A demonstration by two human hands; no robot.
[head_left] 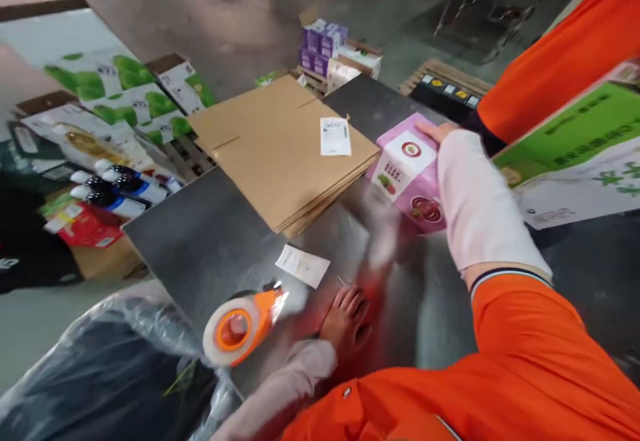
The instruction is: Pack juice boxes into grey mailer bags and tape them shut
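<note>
My right hand (pixel 443 132) grips the far upper edge of a pink printed box (pixel 406 164), which is tilted and stands beside the cardboard stack. Low over the near part of the dark table (pixel 185 228), my left hand (pixel 346 314) is closed with its fingers curled; what they hold, if anything, I cannot make out. Just beyond it lies a white paper slip (pixel 303 265). To its left sits an orange tape dispenser (pixel 243 328) with a wide roll of clear tape. A printed white label (pixel 335 136) rests on the flattened cardboard sheets (pixel 280 141).
A green and white carton (pixel 575 154) stands at the right, beside another person's orange sleeve (pixel 565 48). Bottles (pixel 120 184) and fruit-printed cartons (pixel 115 88) are at the left. Purple boxes (pixel 323 44) are stacked behind. A plastic-lined bin (pixel 115 368) adjoins the table's near left.
</note>
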